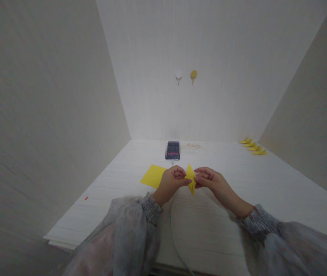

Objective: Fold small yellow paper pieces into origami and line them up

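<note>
A folded piece of yellow paper (pixel 190 174), shaped like a narrow diamond, is held upright between my hands above the table. My left hand (pixel 172 181) pinches its left side, with the thumb lying across the front. From the right, my right hand (pixel 213 183) grips the opposite edge between thumb and fingers. A slit runs down the lower half of the folded paper. Flat on the table, partly behind my left hand, lies a yellow paper sheet (pixel 153 176).
A phone (pixel 172 150) with a cable (pixel 171 222) lies beyond my hands on the white table (pixel 108 184). Several folded yellow paper pieces (pixel 254 147) line the back right. A small orange bit (pixel 86 198) is at left. Two hooks (pixel 193 74) hang on the back wall.
</note>
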`<state>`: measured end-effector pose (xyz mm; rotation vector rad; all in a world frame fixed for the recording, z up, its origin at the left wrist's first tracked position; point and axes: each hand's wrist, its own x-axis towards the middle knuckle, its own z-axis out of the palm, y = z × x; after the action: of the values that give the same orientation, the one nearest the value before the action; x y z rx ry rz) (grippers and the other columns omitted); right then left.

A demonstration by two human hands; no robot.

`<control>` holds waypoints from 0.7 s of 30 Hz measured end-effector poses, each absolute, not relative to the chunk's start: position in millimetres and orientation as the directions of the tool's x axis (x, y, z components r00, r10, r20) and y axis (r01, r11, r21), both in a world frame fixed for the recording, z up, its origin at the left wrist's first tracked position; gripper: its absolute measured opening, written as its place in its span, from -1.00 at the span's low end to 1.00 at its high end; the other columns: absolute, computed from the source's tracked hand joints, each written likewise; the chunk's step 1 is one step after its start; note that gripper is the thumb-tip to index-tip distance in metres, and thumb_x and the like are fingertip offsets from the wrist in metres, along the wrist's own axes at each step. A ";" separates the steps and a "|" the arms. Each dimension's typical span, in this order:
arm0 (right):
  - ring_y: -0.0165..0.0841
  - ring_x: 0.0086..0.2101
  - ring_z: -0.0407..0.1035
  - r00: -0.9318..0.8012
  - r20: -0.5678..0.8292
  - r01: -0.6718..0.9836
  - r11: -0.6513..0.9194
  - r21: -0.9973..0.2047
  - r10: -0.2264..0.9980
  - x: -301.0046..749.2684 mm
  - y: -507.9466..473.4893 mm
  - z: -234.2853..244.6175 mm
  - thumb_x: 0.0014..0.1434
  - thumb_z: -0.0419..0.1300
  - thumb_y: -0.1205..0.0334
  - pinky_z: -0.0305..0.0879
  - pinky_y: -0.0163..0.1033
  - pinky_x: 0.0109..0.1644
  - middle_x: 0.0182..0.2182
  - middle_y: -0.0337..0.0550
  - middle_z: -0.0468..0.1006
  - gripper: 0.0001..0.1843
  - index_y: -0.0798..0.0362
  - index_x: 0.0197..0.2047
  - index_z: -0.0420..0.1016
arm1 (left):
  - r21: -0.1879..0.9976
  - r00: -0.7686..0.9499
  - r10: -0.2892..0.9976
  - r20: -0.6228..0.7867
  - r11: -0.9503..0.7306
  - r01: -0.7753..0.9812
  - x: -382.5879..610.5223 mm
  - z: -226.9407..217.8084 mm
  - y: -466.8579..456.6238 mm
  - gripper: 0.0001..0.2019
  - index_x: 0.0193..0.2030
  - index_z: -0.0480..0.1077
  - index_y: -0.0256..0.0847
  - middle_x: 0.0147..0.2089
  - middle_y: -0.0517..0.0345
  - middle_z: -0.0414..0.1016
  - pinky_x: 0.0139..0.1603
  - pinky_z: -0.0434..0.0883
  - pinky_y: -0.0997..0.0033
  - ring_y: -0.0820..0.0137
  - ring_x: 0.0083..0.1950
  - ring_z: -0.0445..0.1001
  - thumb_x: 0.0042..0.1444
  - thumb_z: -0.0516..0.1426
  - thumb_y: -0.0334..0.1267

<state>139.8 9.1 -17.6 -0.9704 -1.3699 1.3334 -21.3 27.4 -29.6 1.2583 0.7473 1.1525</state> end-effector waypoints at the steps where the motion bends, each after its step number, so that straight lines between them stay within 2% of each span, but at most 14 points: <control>1: -0.42 -0.51 0.38 -0.234 0.076 -0.049 0.066 -0.997 0.969 139.4 9.6 -18.8 -0.13 0.22 0.18 0.32 -0.29 -0.39 -0.53 -0.22 0.49 -0.74 0.13 -0.33 0.40 | 0.968 0.290 0.943 0.162 -0.094 -0.234 -20.8 -30.1 27.6 -0.67 -0.44 0.21 -0.29 -0.51 0.24 0.39 -0.40 0.33 0.49 0.52 -0.48 0.38 -0.35 0.27 -0.34; 4: -0.45 -0.56 0.35 -0.248 0.015 0.044 0.027 -0.999 0.969 139.0 11.0 -21.7 -0.13 0.21 0.16 0.30 -0.32 -0.42 -0.59 -0.20 0.48 -0.78 0.18 -0.47 0.44 | 0.974 0.259 0.950 0.173 -0.127 -0.186 -19.5 -30.3 27.4 -0.64 -0.42 0.17 -0.26 -0.52 0.28 0.37 -0.41 0.33 0.49 0.51 -0.48 0.39 -0.35 0.27 -0.32; 10: -0.46 -0.59 0.34 -0.210 -0.020 0.111 0.004 -0.994 0.978 140.1 12.5 -25.7 -0.15 0.21 0.19 0.29 -0.35 -0.46 -0.63 -0.20 0.48 -0.81 0.17 -0.50 0.47 | 0.996 0.296 0.953 0.063 -0.040 -0.083 -20.9 -26.2 24.6 -0.58 -0.35 0.13 -0.23 -0.56 0.30 0.38 -0.49 0.32 0.51 0.52 -0.55 0.38 -0.35 0.27 -0.32; 13: -0.47 -0.61 0.34 -0.197 -0.052 0.101 -0.032 -0.994 0.979 139.5 12.2 -27.8 -0.16 0.21 0.22 0.29 -0.36 -0.48 -0.65 -0.21 0.48 -0.84 0.18 -0.53 0.46 | 0.999 0.303 0.953 0.031 -0.020 -0.039 -21.8 -27.3 24.4 -0.58 -0.34 0.13 -0.24 -0.64 0.35 0.32 -0.56 0.27 0.56 0.56 -0.63 0.30 -0.33 0.26 -0.32; 16: -0.48 -0.65 0.33 -0.192 -0.127 0.063 -0.117 -0.991 0.973 138.0 11.7 -30.0 -0.18 0.20 0.27 0.28 -0.38 -0.53 -0.68 -0.21 0.48 -0.87 0.18 -0.56 0.45 | 0.999 0.303 0.953 0.026 -0.035 0.023 -21.9 -32.8 26.0 -0.58 -0.32 0.14 -0.25 -0.63 0.36 0.30 -0.59 0.22 0.60 0.58 -0.63 0.28 -0.33 0.25 -0.33; 19: -0.49 -0.68 0.32 -0.192 -0.203 0.070 -0.193 -0.979 0.960 136.9 12.3 -32.1 -0.18 0.17 0.32 0.27 -0.41 -0.58 -0.71 -0.21 0.47 -0.91 0.18 -0.60 0.43 | 0.978 0.315 0.948 0.046 -0.108 0.181 -22.7 -39.2 27.5 -0.58 -0.26 0.15 -0.24 -0.59 0.33 0.31 -0.56 0.22 0.58 0.55 -0.58 0.30 -0.29 0.24 -0.30; 21: -0.49 -0.69 0.32 -0.186 -0.252 0.102 -0.236 -0.966 0.950 136.6 13.4 -32.9 -0.17 0.14 0.35 0.27 -0.42 -0.60 -0.72 -0.21 0.47 -0.92 0.18 -0.62 0.42 | 0.911 0.312 0.941 0.131 -0.239 0.337 -23.9 -40.6 27.0 -0.56 -0.22 0.18 -0.23 -0.49 0.27 0.35 -0.49 0.26 0.53 0.51 -0.49 0.32 -0.28 0.24 -0.27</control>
<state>136.6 13.4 -32.9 -1.3520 -1.2897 1.5067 -23.9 27.0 -40.6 1.7527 1.1526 0.9196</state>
